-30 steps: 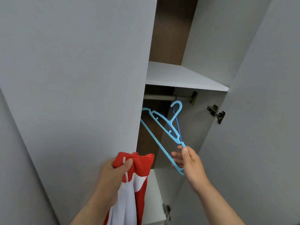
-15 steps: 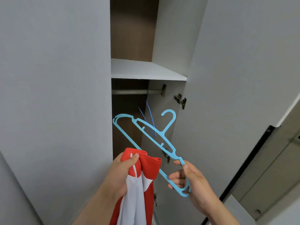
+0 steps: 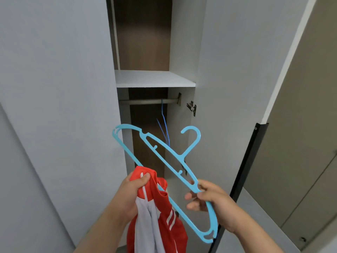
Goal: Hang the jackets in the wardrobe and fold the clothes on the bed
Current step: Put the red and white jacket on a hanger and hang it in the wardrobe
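Note:
My left hand (image 3: 134, 190) grips the collar of a red and white jacket (image 3: 160, 221), which hangs down from it at the bottom centre. My right hand (image 3: 209, 199) pinches one arm of a light blue plastic hanger (image 3: 164, 154), held tilted with its hook up to the right. The hanger's lower bar passes behind the jacket collar. Both are in front of the open wardrobe, below its metal rail (image 3: 149, 101).
A thin blue hanger (image 3: 164, 125) hangs on the rail inside. A white shelf (image 3: 155, 79) sits above the rail. The wardrobe's grey doors stand open at the left (image 3: 54, 88) and right (image 3: 237, 70). A dark-edged door (image 3: 244, 170) is at the right.
My right hand has drawn the blue hanger out of the wardrobe, down toward the jacket. The view has swung left to right, and the jacket collar now overlaps the hanger's lower bar.

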{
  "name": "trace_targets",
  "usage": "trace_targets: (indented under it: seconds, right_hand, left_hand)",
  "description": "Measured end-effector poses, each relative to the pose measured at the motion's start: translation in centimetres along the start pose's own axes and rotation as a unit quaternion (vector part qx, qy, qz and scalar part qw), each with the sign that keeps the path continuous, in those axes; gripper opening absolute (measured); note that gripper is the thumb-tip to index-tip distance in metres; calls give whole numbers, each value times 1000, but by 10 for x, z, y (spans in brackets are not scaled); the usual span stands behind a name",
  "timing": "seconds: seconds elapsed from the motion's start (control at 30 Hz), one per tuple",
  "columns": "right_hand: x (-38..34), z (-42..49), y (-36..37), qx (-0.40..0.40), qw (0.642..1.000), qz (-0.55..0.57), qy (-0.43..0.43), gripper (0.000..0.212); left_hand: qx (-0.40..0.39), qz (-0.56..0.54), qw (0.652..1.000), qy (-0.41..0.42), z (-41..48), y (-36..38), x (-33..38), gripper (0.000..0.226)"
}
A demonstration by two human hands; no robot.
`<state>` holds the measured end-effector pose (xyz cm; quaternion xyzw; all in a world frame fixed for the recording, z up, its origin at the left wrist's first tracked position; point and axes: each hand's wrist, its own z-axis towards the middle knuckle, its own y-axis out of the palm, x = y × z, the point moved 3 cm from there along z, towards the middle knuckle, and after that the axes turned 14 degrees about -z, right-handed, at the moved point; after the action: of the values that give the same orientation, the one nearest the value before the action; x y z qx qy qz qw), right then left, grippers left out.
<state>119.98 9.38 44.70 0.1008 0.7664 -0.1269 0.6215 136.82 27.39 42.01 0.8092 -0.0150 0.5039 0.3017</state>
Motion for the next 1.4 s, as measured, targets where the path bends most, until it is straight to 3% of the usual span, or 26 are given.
trace_targets:
  seconds: [0.17, 0.3, 0.47, 0.67, 0.83, 0.97, 1.1, 1.23, 1.33, 1.4]
  right_hand:
    - [-47, 4, 18, 10, 995, -58, -86, 24]
    - [-58, 2, 35, 21, 983, -152, -104, 21]
    - [-53, -2, 60, -52, 964, -202, -163, 7]
    - [-48, 8, 60, 128, 943, -247, -184, 24]
    - [-54, 18, 92, 114, 933, -281, -195, 15]
    - [-65, 27, 105, 126, 947, -207, -213, 18]
    - [-73, 36, 107, 146, 958, -131, -209, 17]
    - [-78, 52, 92, 171, 956, -173, -166, 29]
    - [-84, 61, 71, 180, 958, -176, -135, 32]
    - [-85, 66, 61, 166, 967, -160, -104, 30]
  left_hand:
    - [13, 24, 999, 30, -31, 16, -10, 37]
    - [49, -14, 997, 60, -46, 15, -7, 34]
    - [70, -56, 991, 95, -53, 15, 0, 24]
    - [100, -108, 986, 82, -43, 4, 12, 45]
    - [5, -168, 982, 86, -48, 26, 26, 59]
    - [-39, -231, 969, 84, -51, 36, 43, 61]
    - [-46, -224, 972, 61, -44, 36, 59, 38]
    - [-56, -140, 983, 108, -31, 16, 79, 29]
    - [7, -11, 985, 175, -14, -13, 93, 19]
    - [50, 0, 984, 172, 0, -33, 99, 16]
